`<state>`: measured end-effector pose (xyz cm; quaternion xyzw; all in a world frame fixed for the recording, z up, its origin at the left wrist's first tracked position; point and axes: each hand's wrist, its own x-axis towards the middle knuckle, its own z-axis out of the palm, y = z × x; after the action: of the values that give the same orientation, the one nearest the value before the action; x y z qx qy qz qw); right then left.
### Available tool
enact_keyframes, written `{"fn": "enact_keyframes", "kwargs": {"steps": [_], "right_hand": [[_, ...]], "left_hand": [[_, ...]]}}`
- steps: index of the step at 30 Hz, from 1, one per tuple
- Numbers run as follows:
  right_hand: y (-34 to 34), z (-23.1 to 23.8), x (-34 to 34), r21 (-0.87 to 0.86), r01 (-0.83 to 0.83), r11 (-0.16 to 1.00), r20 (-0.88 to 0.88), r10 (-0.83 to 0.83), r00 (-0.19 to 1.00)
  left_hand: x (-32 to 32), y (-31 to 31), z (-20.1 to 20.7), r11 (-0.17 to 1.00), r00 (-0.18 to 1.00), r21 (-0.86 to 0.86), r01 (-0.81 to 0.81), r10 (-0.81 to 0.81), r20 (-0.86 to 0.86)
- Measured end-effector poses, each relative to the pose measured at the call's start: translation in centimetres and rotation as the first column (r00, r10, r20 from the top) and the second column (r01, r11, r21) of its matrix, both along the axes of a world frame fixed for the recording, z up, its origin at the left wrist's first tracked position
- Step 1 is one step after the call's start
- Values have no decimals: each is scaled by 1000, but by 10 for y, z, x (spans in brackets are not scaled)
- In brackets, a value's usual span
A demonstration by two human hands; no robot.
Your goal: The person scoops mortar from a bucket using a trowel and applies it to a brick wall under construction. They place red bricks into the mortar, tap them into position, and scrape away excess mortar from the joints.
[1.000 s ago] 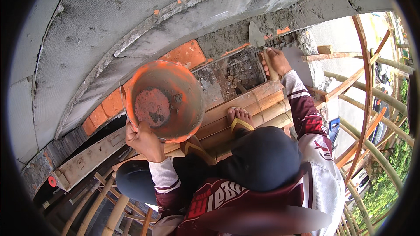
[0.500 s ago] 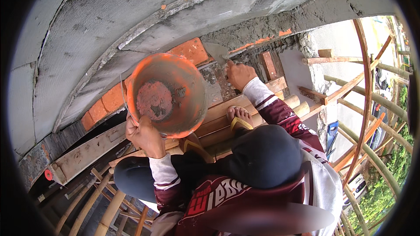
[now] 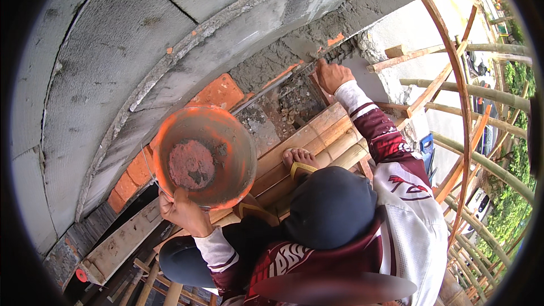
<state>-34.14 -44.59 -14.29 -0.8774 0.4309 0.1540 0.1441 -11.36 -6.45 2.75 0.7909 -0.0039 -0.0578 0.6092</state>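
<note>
My left hand [image 3: 186,214] grips the near rim of an orange bucket [image 3: 241,153], tilted so its inside shows. Grey mortar coats the bucket's wall, and a reddish patch shows at its bottom. Out to the right, my right hand [image 3: 334,76] is closed around the handle of a trowel [image 3: 305,49]. Its grey blade lies against the wet mortar [image 3: 266,65] on the ledge and is hard to tell from it. Orange bricks [image 3: 218,92] line the wall's foot, left of that mortar.
A grey block wall [image 3: 130,28] curves across the left and top. My feet rest on bamboo poles and planks [image 3: 317,133]. Bamboo scaffolding [image 3: 470,88] stands on the right, with greenery and a vehicle below. A long wooden beam [image 3: 122,243] lies at lower left.
My right hand with the trowel has moved right and away from me along the ledge. The bucket sits slightly lower and further left in view, still in my left hand. The view has shifted.
</note>
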Motion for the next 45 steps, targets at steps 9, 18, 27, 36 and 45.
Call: {"fn": "enact_keyframes", "kwargs": {"steps": [9,18,27,36,45], "right_hand": [[-61,3,-56,-9,356,935,52,-355,934],[-116,-12,-58,379,547,746,294,-658,693],[-145,18,-70,680,528,509,158,-805,572],[-167,15,-69,727,482,489,171,-808,563],[-170,23,-78,681,458,571,45,-657,752]], "left_hand": [[-5,-1,0,998,998,18,56,-56,18],[-10,-17,-2,993,994,40,111,-110,-7],[-9,-13,-11,987,987,28,159,-159,-4],[-10,-10,-9,984,983,-23,175,-176,-45],[-10,-7,-17,984,982,-19,175,-176,-73]]}}
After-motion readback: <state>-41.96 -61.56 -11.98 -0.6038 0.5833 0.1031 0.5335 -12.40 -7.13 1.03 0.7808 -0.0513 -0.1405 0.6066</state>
